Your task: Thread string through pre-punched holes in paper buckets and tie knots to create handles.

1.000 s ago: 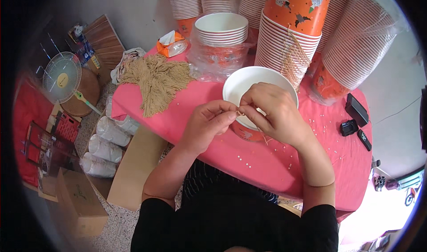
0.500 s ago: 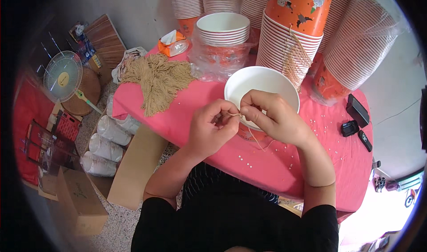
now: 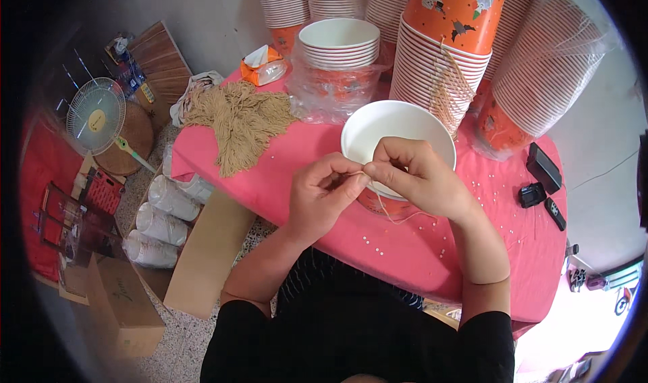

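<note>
Shifted slightly toward bowl [image 3: 397, 136] rim since earlier frames; left hand [image 3: 324, 197] and right hand [image 3: 415, 177] nearly touching, fingertips pinched shut on tan string [image 3: 395, 215].
Hangs loose below right hand, against bowl's orange side. Risk: slipping from pinch, being thin. Pink tablecloth [image 3: 418, 251] speckled with small white bits; yarn pile [image 3: 239, 116], cup stacks [image 3: 439, 59] behind; fan [image 3: 94, 113], boxes [image 3: 121, 302] on floor.

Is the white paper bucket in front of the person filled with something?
No, the white bucket shows a bare white inside, while both hands pinch a thin tan string at its near rim.
</note>
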Motion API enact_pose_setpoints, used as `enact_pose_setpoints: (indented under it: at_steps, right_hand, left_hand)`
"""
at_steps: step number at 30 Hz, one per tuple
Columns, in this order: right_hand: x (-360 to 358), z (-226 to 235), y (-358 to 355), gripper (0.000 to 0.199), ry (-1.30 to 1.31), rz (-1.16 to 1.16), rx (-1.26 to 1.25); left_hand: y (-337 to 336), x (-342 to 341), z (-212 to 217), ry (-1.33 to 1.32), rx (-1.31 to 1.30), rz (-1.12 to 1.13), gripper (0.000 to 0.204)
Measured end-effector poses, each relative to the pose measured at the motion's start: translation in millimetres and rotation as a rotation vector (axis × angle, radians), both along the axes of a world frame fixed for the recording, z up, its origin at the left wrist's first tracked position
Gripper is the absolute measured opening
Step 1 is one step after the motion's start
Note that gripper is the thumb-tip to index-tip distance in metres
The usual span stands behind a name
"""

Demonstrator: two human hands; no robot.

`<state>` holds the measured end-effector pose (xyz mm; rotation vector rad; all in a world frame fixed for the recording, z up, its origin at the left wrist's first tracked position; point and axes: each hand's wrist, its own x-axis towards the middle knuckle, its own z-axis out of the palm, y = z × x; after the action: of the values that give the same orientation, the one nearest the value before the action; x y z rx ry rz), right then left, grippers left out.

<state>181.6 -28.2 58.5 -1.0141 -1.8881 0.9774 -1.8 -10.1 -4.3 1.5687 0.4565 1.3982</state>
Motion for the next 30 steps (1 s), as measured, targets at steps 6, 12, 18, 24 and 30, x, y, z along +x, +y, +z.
enact_pose_setpoints:
  at_steps: [6,12,18,24,30]
  right_hand:
    - [-4,3,-2,0.025,-0.105,-0.115,0.113]
    - [-12,-5,2,0.017,-0.038,-0.051,0.628]
    - [-14,-8,3,0.014,-0.078,-0.073,0.665]
    - [-12,-7,5,0.015,-0.082,-0.044,0.697]
    - [-12,-5,3,0.014,-0.109,-0.084,0.73]
  left_hand:
    - [4,-6,2,-0.115,-0.343,-0.256,0.006]
    - [6,-9,8,-0.242,-0.56,-0.342,0.001]
    - [5,-11,7,-0.295,-0.654,-0.458,0.005]
    - [7,-12,6,-0.315,-0.696,-0.51,0.009]
    - [2,-11,5,-0.314,-0.637,-0.427,0.009]
